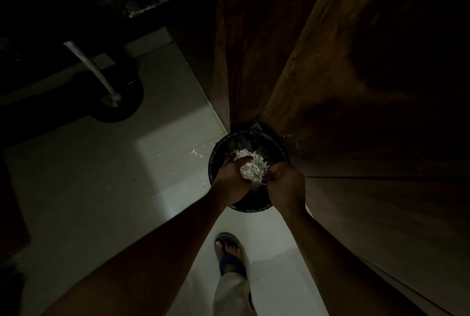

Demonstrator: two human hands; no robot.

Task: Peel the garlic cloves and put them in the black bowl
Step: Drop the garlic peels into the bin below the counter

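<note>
The scene is dim. My left hand point(230, 178) holds a heap of white garlic skins point(250, 165) in its cupped palm, above a round black container point(216, 152) that stands on the floor. My right hand point(284, 180) is close beside it on the right. Its fingers are curled at the edge of the heap and seem to pinch some skins. The inside of the container is dark, so I cannot make out what it holds. No peeled cloves show.
Brown wooden cabinet doors point(356, 86) rise right behind and to the right of the container. A metal leg point(94, 68) on a dark round base stands at the left. White scraps point(197, 152) lie on the pale floor. My sandalled foot point(230, 252) is below.
</note>
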